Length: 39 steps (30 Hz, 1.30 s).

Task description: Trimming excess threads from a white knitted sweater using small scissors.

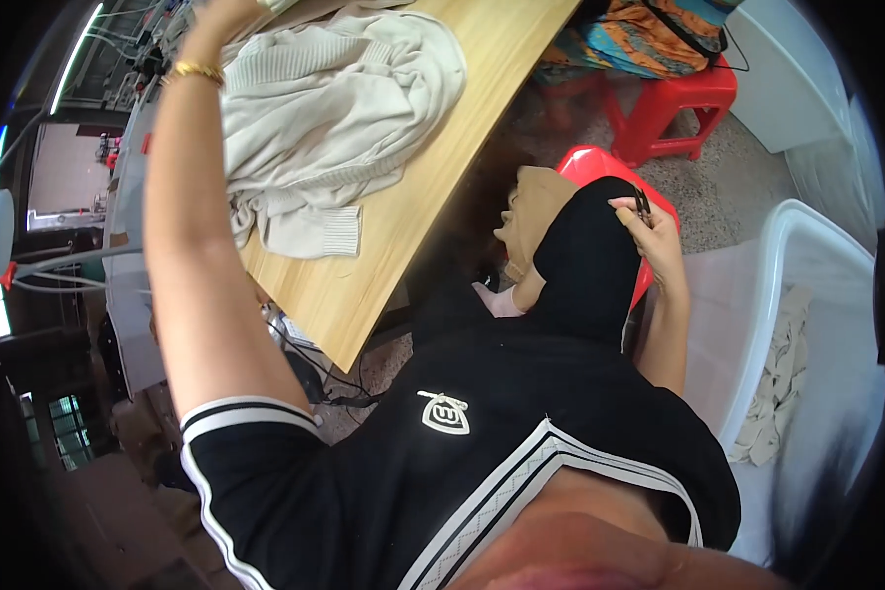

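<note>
A cream knitted sweater (354, 108) lies bunched on the wooden table (364, 285), its ribbed cuff near the table's front corner. Stretched far across to the top edge is my left arm. Of my left hand (228, 14), only part shows beside the sweater and some pale fabric; its fingers are cut off by the picture's edge. Low at the right, my right hand (654, 236) rests by my black-clothed knee. Small dark thread snips (643, 205) are held in its closed fingers, pointing upward.
A tan cloth (541, 211) and a red stool (585, 162) show beside my leg. Farther off, another red stool (674, 108) stands below colourful patterned fabric (639, 39). At right is a white plastic tub (769, 295) with cream knit pieces (779, 383) inside. Cables (339, 379) hang under the table.
</note>
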Each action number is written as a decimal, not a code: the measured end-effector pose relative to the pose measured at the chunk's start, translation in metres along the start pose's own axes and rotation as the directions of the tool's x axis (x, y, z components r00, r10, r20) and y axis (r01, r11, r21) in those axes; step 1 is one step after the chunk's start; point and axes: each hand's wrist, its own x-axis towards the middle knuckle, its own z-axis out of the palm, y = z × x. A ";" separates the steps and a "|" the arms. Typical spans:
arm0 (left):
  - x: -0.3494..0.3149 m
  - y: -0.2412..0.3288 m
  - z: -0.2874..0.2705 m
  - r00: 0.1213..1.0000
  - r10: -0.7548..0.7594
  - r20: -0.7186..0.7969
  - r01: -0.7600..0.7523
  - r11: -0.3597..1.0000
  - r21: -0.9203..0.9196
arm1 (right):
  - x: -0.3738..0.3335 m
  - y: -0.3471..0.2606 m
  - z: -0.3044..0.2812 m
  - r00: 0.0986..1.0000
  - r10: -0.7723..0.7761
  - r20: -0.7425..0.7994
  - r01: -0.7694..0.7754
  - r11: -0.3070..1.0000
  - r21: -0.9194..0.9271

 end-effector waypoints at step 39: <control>-0.250 0.155 0.217 0.315 -0.658 -0.684 0.459 0.737 -0.497 | 0.014 -0.024 0.138 0.947 0.011 0.320 0.020 0.995 -0.095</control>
